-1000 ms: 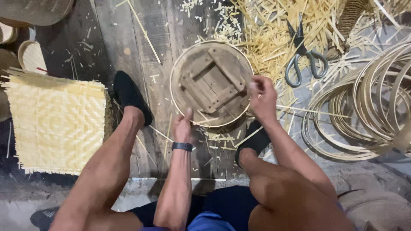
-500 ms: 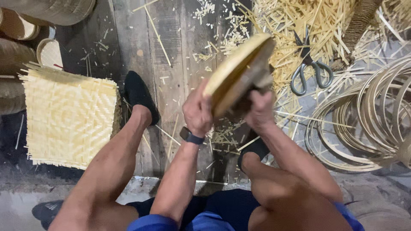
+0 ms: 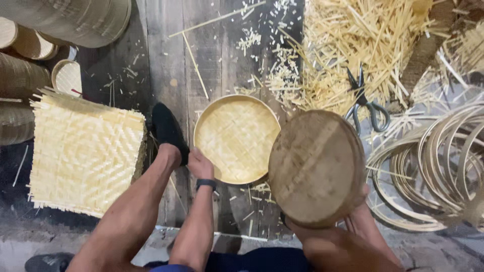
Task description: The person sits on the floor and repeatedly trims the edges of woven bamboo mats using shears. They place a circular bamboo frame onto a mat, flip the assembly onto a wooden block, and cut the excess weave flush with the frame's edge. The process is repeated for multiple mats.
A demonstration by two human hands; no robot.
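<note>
A round woven bamboo tray lies face up on the dark wooden floor between my feet. My left hand rests on its near left rim, a dark band on the wrist. My right hand is mostly hidden behind a round wooden mould disc, which it holds tilted above my right knee, beside the tray.
A stack of square woven bamboo mats lies to the left. Black scissors sit on a heap of bamboo strips. Coiled bamboo hoops lie at right. Finished trays and baskets stand at top left.
The tray and wooden disc were lifted together, turned over and separated. The tray now lies face up on the floor, and the disc has moved right in my right hand.
</note>
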